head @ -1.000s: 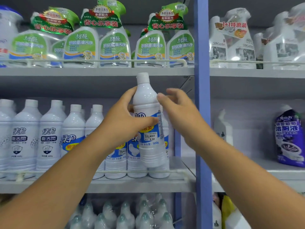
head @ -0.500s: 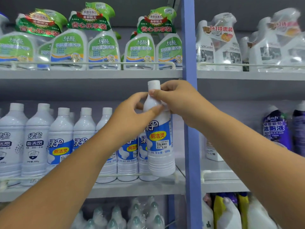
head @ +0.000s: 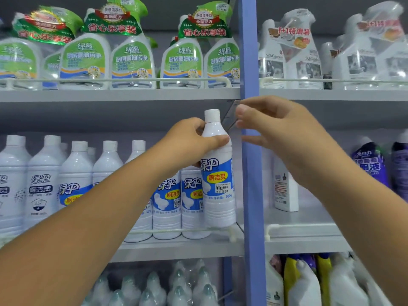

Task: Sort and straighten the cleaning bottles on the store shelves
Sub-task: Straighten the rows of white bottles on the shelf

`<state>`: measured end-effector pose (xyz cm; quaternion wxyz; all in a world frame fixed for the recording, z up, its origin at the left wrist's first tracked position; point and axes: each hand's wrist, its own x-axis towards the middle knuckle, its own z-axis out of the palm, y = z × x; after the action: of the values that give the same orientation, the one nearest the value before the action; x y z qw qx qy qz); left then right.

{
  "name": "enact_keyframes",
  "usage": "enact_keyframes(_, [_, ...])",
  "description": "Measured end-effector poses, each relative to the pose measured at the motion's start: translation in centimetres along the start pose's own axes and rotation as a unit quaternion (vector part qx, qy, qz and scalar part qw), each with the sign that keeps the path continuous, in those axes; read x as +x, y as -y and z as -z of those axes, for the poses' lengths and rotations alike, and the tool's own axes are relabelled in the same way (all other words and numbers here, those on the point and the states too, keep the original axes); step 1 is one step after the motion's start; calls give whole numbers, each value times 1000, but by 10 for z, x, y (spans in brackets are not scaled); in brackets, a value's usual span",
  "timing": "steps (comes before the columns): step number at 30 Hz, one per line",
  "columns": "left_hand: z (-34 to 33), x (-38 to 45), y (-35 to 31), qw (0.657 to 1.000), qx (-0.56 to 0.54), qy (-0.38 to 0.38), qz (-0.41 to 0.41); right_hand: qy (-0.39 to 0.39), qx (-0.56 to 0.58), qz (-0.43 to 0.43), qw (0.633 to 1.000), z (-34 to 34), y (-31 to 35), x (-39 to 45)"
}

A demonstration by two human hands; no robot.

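My left hand (head: 194, 138) curls round the shoulder of the white bottle (head: 217, 173), thumb across its front below the cap. It stands upright at the right end of the middle shelf (head: 176, 248), blue label and price sticker facing me. My right hand (head: 276, 127) hangs just beside the cap, fingers loosely bent, holding nothing.

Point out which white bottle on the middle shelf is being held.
The rightmost blue-labelled bottle, beside the blue upright. The left hand grips its neck and it stands taller in view than its neighbours. The right hand is off it.
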<state>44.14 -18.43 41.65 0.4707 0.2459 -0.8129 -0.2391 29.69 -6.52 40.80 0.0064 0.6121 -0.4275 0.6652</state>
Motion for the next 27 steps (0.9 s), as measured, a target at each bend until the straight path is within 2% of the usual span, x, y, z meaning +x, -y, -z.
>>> enact_keyframes(5, [-16,19,1,1000,18,-9,-1,-55,55,-14,997,24,-15,-34])
enact_keyframes(10, [-33,33,5,998,50,6,29,-41,62,-64,995,23,-34,-46])
enact_keyframes(15, [-50,33,12,989,124,45,59,-36,63,-78,994,22,-37,-49])
enact_keyframes(19, [-54,31,16,988,138,42,61,-33,54,-86,994,22,-37,-49])
enact_keyframes(23, [-54,33,15,982,185,8,34,-35,52,-88,994,20,-35,-46])
enact_keyframes(27, [-30,33,10,981,167,-97,-19,-17,37,-82,996,16,-30,-41])
